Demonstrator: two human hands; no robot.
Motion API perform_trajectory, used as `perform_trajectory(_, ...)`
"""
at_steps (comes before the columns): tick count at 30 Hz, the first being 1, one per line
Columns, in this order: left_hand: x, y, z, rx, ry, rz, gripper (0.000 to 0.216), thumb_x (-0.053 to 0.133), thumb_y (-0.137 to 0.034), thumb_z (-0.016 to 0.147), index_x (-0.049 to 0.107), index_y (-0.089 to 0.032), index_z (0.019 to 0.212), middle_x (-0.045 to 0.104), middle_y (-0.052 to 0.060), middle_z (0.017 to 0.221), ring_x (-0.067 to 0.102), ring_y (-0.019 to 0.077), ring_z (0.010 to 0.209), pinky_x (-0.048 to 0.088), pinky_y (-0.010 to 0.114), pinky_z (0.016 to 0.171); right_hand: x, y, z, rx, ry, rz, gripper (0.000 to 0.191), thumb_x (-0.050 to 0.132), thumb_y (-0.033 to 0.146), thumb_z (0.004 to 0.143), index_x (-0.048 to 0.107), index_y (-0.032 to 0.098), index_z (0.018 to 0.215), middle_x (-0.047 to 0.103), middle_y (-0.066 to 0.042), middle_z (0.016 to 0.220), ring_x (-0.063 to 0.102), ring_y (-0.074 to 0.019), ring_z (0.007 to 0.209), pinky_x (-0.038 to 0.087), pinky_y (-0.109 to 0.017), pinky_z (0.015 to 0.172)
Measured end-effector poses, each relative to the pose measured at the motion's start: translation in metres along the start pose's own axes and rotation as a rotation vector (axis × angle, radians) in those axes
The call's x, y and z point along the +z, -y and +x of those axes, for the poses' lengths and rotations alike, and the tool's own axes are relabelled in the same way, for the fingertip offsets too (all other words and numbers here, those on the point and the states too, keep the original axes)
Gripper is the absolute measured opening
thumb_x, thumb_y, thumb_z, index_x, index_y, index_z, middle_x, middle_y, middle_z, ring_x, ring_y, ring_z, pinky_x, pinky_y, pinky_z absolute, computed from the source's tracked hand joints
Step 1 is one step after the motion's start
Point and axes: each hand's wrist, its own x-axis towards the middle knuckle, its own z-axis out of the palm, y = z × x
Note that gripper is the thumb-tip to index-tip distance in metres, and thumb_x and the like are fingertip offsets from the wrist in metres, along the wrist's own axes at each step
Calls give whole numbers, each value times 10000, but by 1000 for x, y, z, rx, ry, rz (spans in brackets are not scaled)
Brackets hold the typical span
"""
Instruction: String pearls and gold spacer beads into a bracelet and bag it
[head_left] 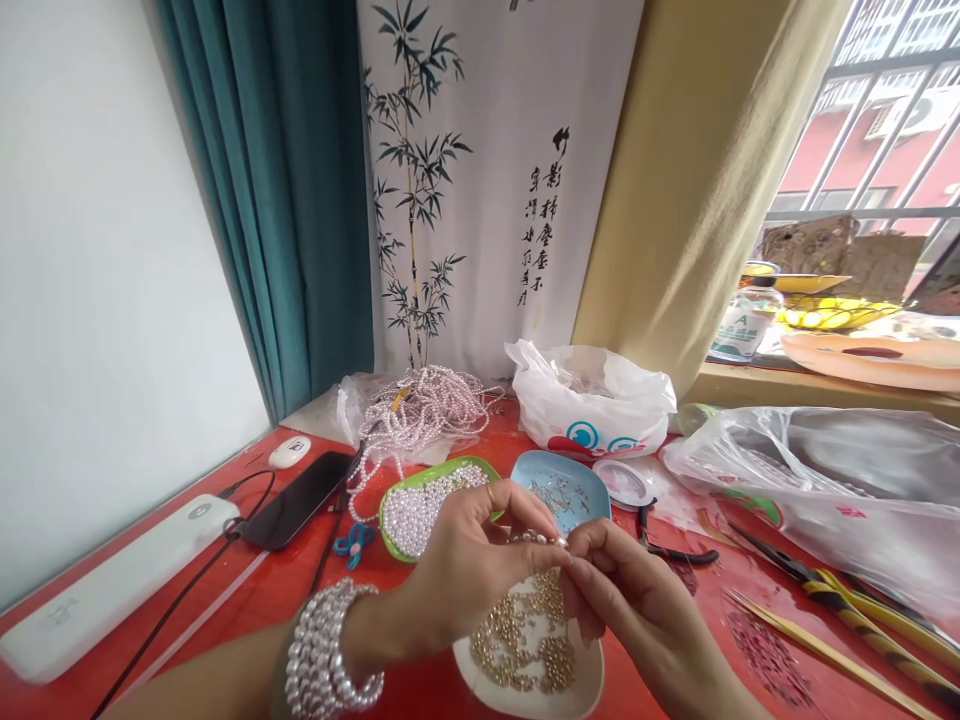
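Over a white dish (466, 668) of small gold beads (517, 640), my two hands meet fingertip to fingertip. My left hand (469, 560) pinches a short string of pearl beads (538, 539) between thumb and forefinger. Wound around that wrist are several rows of pearl beads (322, 650). The thumb and forefinger of my right hand (637, 590) are closed at the end of the string; what they grip there is too small to make out. Behind the left hand is a green tray (486, 466) of white pearl beads (424, 510); a blue dish (540, 462) with small metal pieces stands behind both hands.
Pink bead strands (435, 405) lie heaped at the back, beside a white plastic bag (600, 400). A phone (304, 500) and a white power strip (120, 585) are at left. Black-handled pliers (679, 553), yellow-handled pliers (847, 600) and tweezers (817, 645) lie at right.
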Motion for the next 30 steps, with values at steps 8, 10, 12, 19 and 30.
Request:
perform_trajectory(8,-1,-5,0,-14,46,78,110,670,-146,645,560,-148,645,602,26,691,559,129,670,428,238,579,-8,0,0,-80,-55,-210,249,428,386,852,460,202,686,424,38,540,383,-95,477,336,-204,434)
perform_trajectory(10,-2,-5,0,-13,53,86,102,666,-143,644,564,-147,647,599,28,691,555,130,671,424,239,578,-10,0,0,-105,-66,-262,225,437,358,848,464,204,685,399,43,537,349,-95,475,307,-206,431)
perform_trajectory(12,-2,-4,1,-8,60,91,97,667,-143,640,570,-144,650,599,28,687,550,128,662,420,236,569,-11,0,0,-116,-64,-273,213,434,342,850,462,206,688,392,42,539,335,-96,477,292,-208,430)
perform_trajectory(19,-4,-4,0,7,100,65,95,682,-144,644,590,-136,667,601,28,685,548,124,656,425,236,573,-10,4,1,-90,-53,-152,265,449,414,834,441,203,674,332,62,528,272,-81,452,230,-187,380)
perform_trajectory(30,-3,0,0,12,67,72,166,709,-178,638,547,-145,656,562,2,657,513,101,601,396,223,524,-4,2,-3,-18,18,-70,283,431,437,842,454,183,721,411,59,509,374,-65,424,305,-165,383)
